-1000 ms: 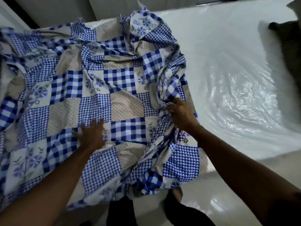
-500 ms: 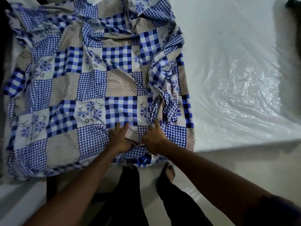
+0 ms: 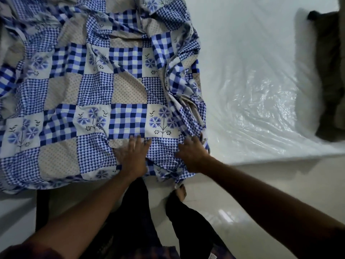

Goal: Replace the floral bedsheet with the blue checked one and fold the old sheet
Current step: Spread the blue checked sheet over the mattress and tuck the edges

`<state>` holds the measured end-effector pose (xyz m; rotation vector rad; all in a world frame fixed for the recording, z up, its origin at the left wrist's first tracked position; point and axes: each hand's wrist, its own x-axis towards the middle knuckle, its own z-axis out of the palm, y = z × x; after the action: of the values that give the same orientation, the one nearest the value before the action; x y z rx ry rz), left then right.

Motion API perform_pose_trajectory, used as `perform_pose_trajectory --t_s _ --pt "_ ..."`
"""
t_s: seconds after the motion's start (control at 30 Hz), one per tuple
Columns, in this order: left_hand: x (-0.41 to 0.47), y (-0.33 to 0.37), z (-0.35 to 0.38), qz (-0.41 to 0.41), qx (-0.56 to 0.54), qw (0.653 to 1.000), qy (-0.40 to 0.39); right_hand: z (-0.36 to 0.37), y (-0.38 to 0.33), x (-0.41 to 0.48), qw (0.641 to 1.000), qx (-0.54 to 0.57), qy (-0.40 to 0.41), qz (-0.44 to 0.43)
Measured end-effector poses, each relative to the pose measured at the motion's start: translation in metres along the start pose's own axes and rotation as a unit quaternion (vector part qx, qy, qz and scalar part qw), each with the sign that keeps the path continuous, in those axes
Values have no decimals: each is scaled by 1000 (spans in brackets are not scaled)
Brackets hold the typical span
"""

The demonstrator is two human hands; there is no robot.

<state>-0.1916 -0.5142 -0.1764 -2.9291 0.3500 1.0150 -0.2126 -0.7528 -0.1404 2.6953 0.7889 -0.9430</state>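
Observation:
The blue checked sheet (image 3: 97, 86), a patchwork of blue gingham, dotted beige and flower squares, covers the left half of the mattress (image 3: 261, 75) and lies rumpled along its right side. My left hand (image 3: 133, 156) presses flat on the sheet near the bed's front edge, fingers straight and spread. My right hand (image 3: 193, 153) rests on the bunched right edge of the sheet, fingers stretched forward over the folds. The sheet's front edge hangs a little over the mattress side.
The right half of the mattress is bare under shiny clear plastic. A dark bundle (image 3: 328, 71) lies at the far right on the bed. My legs and a bare foot (image 3: 181, 191) stand on the glossy white floor (image 3: 242, 212) below the bed edge.
Both hands let go of the pinched fabric at the front edge and moved apart; they now lie flat on the sheet. The cloth near the front looks smoother.

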Motion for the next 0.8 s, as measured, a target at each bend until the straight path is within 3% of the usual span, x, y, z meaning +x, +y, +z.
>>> perform_pose_trajectory --t_s 0.1,0.23,0.27,0.3,0.33,0.37,0.4,0.47,0.57,0.67,0.8 --pt "8 40 -6 66 -12 997 -33 10 -20 -2 999 28 -7 -44" --pt "27 68 -9 52 -36 986 -152 51 10 -8 989 3 -49 140" --pt "29 72 -8 42 -51 984 -166 71 30 -17 979 -10 18 202" --pt "31 75 -8 35 -63 982 -173 80 48 -27 958 66 76 270" --pt "32 75 -10 32 -70 981 -181 84 70 -34 935 146 61 317" --pt "33 74 -11 29 -73 979 -189 79 95 -45 924 184 43 334" --pt "33 72 -13 29 -68 978 -196 69 116 -58 930 160 7 331" --pt "32 76 -18 32 -41 977 -205 41 142 -86 910 119 -77 390" --pt "35 86 -32 26 43 975 -214 19 149 -96 896 138 -64 418" --pt "48 96 -57 28 70 983 -167 6 136 -76 898 197 50 389" --pt "79 97 -93 49 -80 995 20 -14 128 -9 873 321 208 302"
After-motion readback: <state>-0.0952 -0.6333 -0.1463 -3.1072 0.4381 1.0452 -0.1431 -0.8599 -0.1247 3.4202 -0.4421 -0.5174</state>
